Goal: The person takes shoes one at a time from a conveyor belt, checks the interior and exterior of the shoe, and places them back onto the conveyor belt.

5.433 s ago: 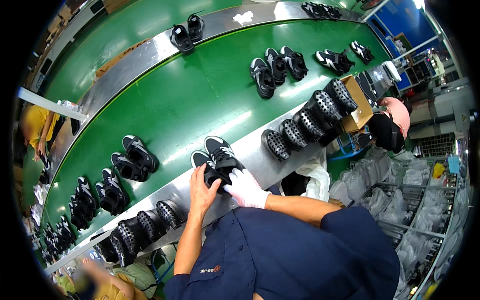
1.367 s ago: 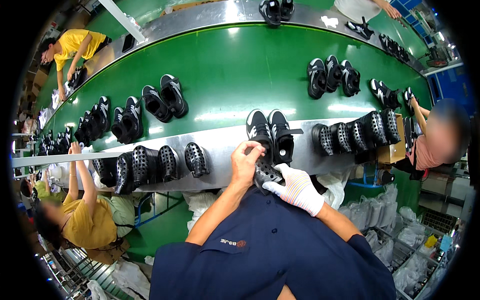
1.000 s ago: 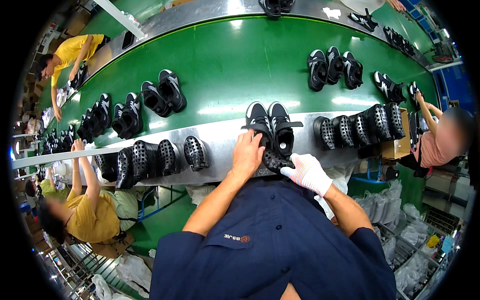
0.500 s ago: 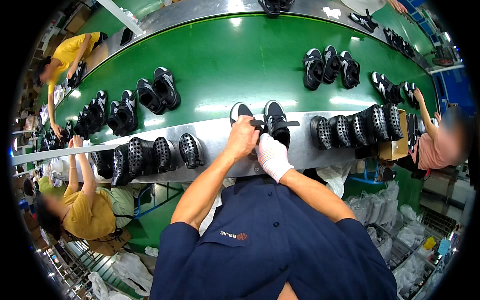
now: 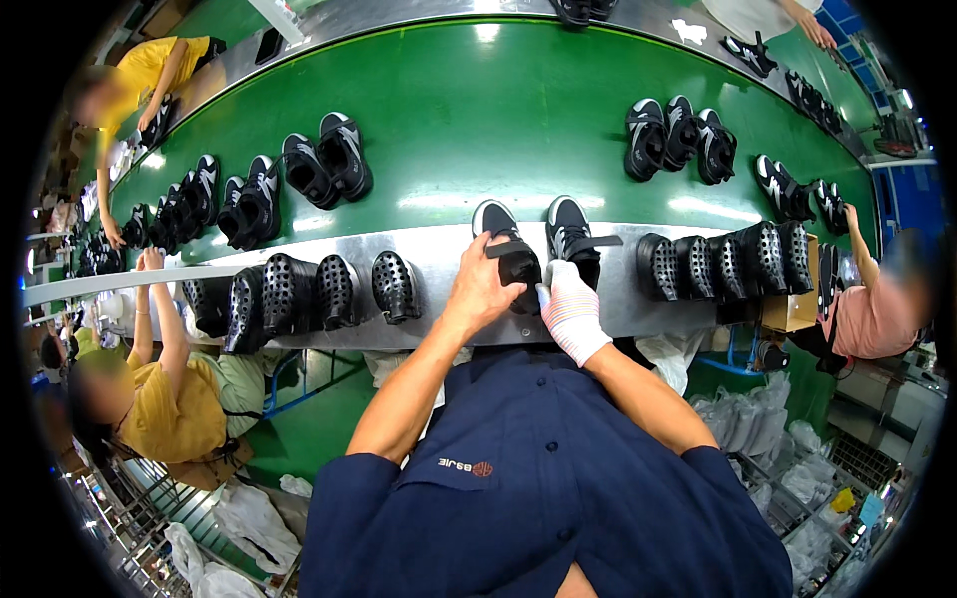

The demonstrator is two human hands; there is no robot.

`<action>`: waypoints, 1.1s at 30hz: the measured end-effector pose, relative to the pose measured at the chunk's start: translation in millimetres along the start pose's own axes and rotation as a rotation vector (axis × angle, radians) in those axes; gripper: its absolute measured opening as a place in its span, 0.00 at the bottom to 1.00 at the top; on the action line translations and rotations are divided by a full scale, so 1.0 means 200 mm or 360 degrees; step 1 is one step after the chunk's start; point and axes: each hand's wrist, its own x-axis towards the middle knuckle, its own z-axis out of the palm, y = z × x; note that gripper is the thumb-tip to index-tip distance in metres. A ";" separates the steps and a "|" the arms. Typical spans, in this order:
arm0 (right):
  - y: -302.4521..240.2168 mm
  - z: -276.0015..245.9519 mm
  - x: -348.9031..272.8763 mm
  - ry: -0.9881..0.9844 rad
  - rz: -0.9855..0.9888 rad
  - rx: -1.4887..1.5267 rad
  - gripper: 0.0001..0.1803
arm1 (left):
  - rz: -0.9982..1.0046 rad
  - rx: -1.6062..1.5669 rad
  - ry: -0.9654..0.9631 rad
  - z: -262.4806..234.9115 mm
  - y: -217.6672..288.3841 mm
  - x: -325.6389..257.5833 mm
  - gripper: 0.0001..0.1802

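Note:
A pair of black-and-grey sneakers stands side by side in front of me, toes pointing away, on the metal ledge and the green belt edge. My bare left hand is wrapped round the left sneaker, thumb near its dark ankle opening and fingers by its loose strap. My right hand, in a white striped glove, is closed between the two shoes, its thumb by the left one's heel. What its fingers pinch is hidden. The right sneaker has its strap sticking out to the right; the glove covers part of its opening.
Black perforated shoe forms stand on the metal ledge to the left, with several more to the right. Other sneakers sit on the green belt. Co-workers sit on both sides.
My hands have moved slightly apart, and the left sneaker's opening now shows between them. The whole view has shifted a little, so the surroundings appear farther right.

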 end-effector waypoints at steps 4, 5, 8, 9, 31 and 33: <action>-0.08 0.00 0.13 -0.0325 0.0205 0.0057 0.22 | -0.0384 -0.0059 0.0018 0.13 -0.04 -0.03 0.55; -0.07 0.03 0.15 -0.0283 0.0209 0.0023 0.22 | -0.0415 -0.0063 0.0061 0.16 -0.04 -0.02 0.55; -0.04 0.13 0.19 -0.0180 0.0206 -0.0055 0.19 | -0.0572 0.0169 0.0180 0.27 -0.06 0.01 0.49; -0.05 0.14 0.20 -0.0187 0.0232 -0.0056 0.19 | -0.0569 0.0279 0.0205 0.27 -0.05 0.00 0.47; 0.00 0.19 0.17 -0.0141 0.0301 0.0122 0.21 | 0.0345 0.0155 0.0508 0.20 -0.05 -0.09 0.18; -0.02 0.17 0.17 -0.0185 0.0309 0.0182 0.23 | 0.0283 0.0180 0.0547 0.20 -0.07 -0.13 0.15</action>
